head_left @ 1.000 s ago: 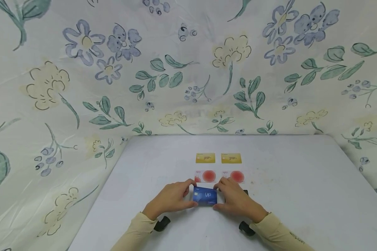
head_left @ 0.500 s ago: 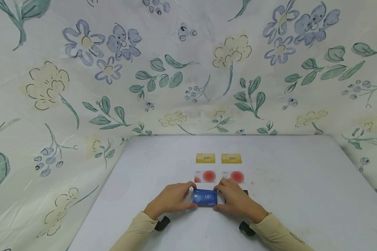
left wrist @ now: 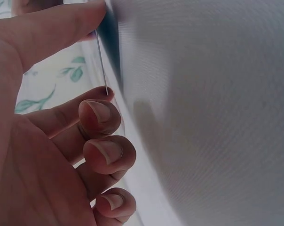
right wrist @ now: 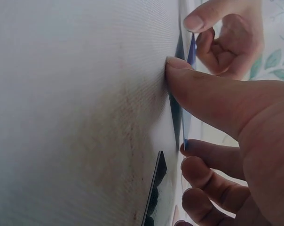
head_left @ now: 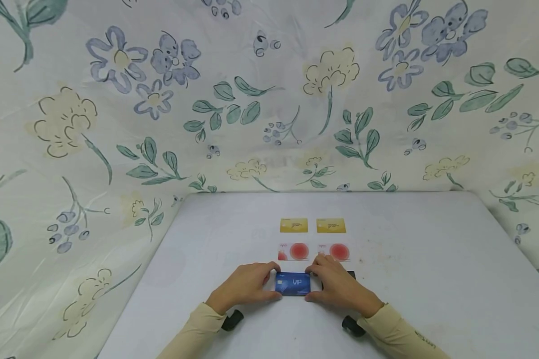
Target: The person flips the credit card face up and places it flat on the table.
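Observation:
A blue card marked VIP (head_left: 293,284) lies between both hands in the head view. My left hand (head_left: 247,284) pinches its left side, thumb at the near corner and index finger at the far corner. At the opposite side, my right hand (head_left: 334,280) grips it the same way. In the left wrist view, the card's thin edge (left wrist: 102,61) spans from thumb to index finger, close over the white surface. A dark card (head_left: 352,274) is mostly hidden beneath the right hand; its edge (right wrist: 156,188) also shows in the right wrist view.
Beyond the hands, two red-and-white cards (head_left: 299,252) form a row. Two gold cards (head_left: 294,225) sit in another row farther back. The white table (head_left: 206,224) meets a floral cloth (head_left: 260,114) behind and at the sides.
The blue card has come slightly nearer the person and turned from a slight slant to straight. Both hands keep their hold and have barely moved.

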Demonstrator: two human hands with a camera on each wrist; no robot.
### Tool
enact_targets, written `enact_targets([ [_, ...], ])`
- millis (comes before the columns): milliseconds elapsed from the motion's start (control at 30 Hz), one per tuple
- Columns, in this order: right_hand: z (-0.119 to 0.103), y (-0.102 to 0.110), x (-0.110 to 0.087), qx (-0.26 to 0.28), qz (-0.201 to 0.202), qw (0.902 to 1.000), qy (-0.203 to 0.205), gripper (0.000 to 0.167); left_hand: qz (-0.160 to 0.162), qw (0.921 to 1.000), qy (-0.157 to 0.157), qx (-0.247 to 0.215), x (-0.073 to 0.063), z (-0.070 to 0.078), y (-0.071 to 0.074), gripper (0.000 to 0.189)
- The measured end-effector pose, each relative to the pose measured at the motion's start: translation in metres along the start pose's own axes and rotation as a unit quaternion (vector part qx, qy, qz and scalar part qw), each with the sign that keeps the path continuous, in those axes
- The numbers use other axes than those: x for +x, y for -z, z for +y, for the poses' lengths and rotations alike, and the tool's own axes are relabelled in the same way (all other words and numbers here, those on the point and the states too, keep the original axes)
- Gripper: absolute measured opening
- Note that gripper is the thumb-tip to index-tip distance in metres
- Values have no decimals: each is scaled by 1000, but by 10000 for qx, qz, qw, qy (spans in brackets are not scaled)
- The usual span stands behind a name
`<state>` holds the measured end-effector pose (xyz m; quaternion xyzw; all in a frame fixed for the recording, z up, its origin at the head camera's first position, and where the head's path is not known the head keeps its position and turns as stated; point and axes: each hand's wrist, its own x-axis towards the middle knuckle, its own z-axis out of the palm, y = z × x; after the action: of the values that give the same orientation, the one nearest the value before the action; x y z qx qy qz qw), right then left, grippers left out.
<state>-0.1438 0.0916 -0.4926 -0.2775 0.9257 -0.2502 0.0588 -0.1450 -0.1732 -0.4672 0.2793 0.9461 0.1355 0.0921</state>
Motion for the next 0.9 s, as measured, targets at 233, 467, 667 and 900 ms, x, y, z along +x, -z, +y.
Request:
enact_targets([
  [233,0,1,0,42,-54,10000,-48,57,-83,9999,72,-6,1,-2,-4,55],
  [467,0,1,0,70,-86,9999,-112,55,-2,10000,2,-2,2,-2,-5,52],
  [667,0,0,-1,78,-91,9999,-124,56,22,10000,-6,-17,1,0,-4,51],
  [900,1,0,0,67,-99,9998,-148,56,-30,10000,52,-44,1,0,-4,51],
])
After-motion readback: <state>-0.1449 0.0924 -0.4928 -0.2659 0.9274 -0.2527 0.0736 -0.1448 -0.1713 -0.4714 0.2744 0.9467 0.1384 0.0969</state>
